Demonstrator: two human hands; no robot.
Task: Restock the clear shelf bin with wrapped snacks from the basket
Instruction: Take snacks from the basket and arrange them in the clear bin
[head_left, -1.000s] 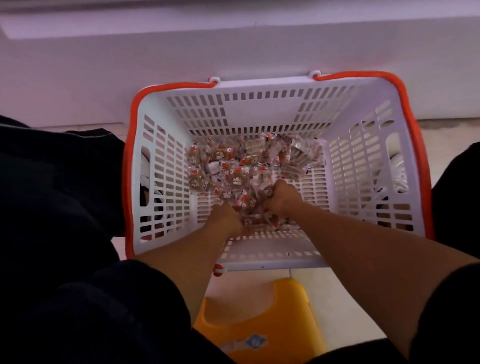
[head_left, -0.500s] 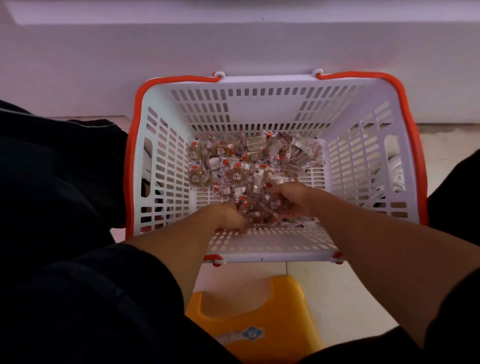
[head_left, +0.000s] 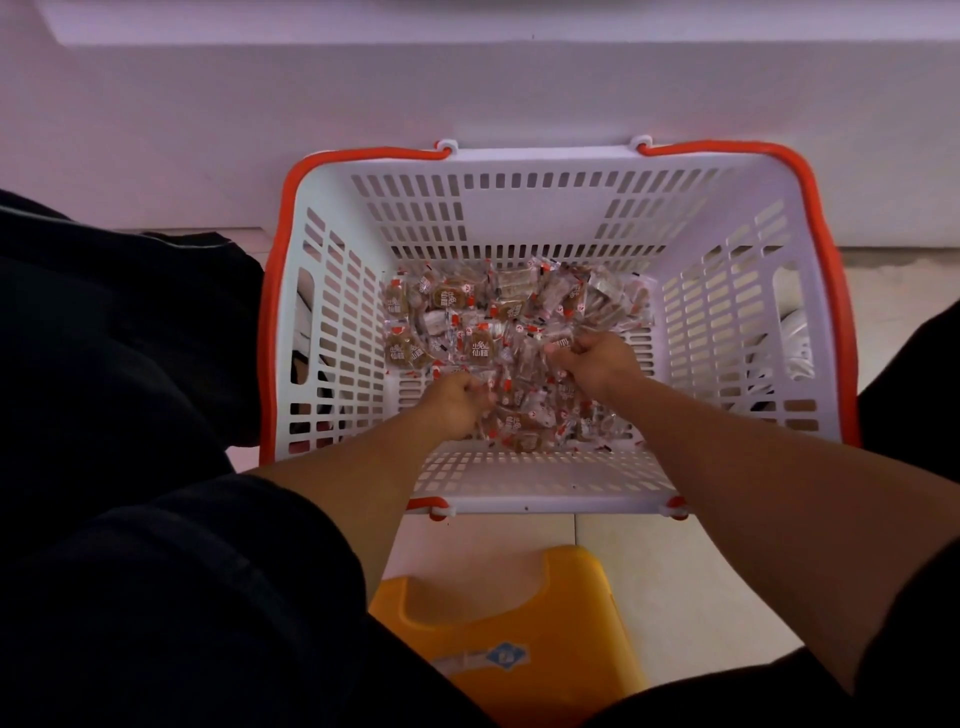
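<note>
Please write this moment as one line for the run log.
stage: gathering | left hand: grips wrapped snacks | right hand: grips snacks | basket: on floor | bin: unseen

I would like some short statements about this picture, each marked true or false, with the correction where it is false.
1. Both hands are inside the basket. True.
2. The left hand rests on the yellow stool. False: it grips wrapped snacks in the basket.
3. The basket has orange handles. True.
4. The basket is full to the rim. False: snacks cover only the bottom.
5. The right hand holds snacks. True.
</note>
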